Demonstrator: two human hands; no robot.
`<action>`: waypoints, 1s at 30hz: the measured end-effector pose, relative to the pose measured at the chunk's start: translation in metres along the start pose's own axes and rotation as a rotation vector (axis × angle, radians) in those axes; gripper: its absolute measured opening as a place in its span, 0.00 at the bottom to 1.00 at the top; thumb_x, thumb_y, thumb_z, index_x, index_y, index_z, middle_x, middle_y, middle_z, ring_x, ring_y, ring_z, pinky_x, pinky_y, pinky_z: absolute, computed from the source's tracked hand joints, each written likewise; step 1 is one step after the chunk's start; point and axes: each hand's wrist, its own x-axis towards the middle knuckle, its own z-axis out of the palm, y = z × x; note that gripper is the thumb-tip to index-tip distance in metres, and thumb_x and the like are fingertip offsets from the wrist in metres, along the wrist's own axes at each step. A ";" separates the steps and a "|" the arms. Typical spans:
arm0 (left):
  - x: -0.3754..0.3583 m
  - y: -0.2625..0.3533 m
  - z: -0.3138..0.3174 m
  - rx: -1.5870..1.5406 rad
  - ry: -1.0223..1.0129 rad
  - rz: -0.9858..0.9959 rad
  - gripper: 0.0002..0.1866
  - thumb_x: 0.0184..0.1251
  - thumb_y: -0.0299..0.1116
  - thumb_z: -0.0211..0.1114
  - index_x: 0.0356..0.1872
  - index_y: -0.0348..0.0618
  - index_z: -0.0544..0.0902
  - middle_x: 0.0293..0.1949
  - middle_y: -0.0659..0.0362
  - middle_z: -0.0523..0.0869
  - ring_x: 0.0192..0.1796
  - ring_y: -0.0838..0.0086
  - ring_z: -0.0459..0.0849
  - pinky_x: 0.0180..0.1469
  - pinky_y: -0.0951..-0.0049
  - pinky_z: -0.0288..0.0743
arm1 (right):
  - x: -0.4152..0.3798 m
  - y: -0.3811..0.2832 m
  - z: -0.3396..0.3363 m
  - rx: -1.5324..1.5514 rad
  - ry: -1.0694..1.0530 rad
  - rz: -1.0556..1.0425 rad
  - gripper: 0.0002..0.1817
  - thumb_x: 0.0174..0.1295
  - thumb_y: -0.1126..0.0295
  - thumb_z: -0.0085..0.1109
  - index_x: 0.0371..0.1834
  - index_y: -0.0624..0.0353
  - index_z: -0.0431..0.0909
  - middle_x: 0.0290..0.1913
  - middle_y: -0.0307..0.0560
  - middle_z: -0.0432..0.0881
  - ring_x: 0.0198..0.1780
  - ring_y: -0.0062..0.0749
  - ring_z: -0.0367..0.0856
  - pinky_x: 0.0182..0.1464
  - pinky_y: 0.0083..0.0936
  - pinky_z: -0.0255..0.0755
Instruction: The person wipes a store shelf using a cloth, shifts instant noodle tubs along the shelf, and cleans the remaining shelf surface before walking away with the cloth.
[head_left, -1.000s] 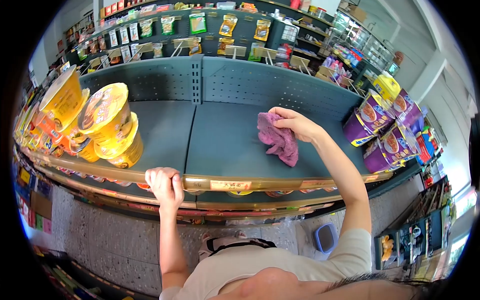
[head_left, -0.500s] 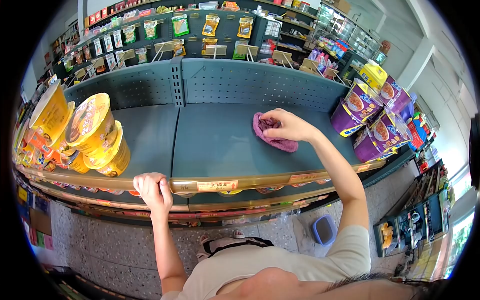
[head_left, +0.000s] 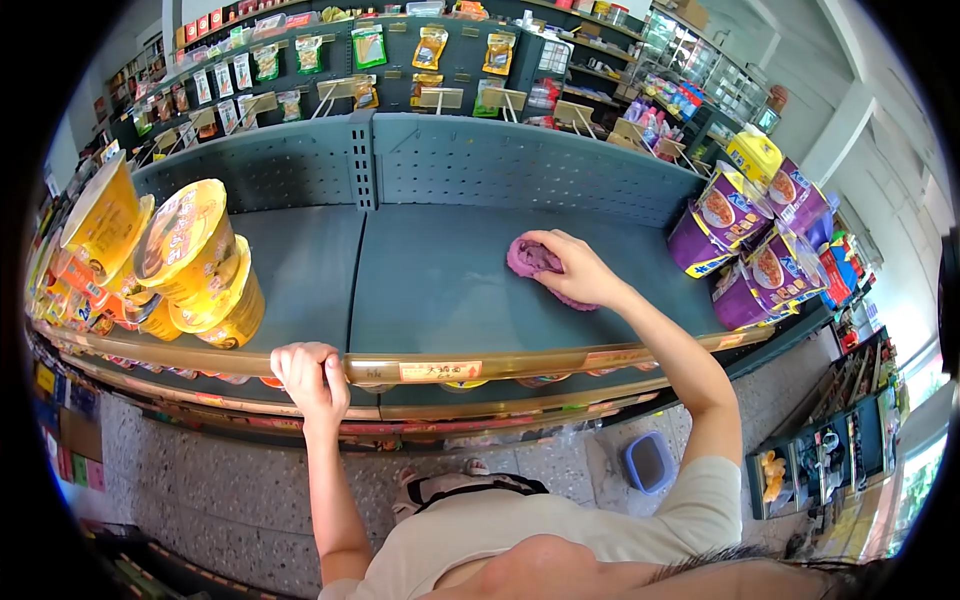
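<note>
The purple cloth lies flat on the grey shelf, bunched under my right hand, which presses down on it with fingers curled over it. A second ago it hung lifted from my fingers; now it is down and mostly covered. My left hand still grips the shelf's front rail. Yellow noodle bowls stand left, purple ones right.

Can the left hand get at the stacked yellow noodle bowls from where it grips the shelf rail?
Probably yes: the left hand rests on the shelf's front rail, close beside the yellow noodle bowls, with nothing between them.
</note>
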 end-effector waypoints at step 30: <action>-0.001 -0.001 0.004 0.033 0.028 0.017 0.05 0.68 0.31 0.59 0.31 0.49 0.76 0.31 0.64 0.79 0.38 0.67 0.76 0.51 0.61 0.63 | 0.107 -0.012 0.052 -0.153 0.079 -0.393 0.10 0.61 0.78 0.62 0.45 0.57 0.80 0.46 0.51 0.76 0.46 0.52 0.80 0.49 0.40 0.77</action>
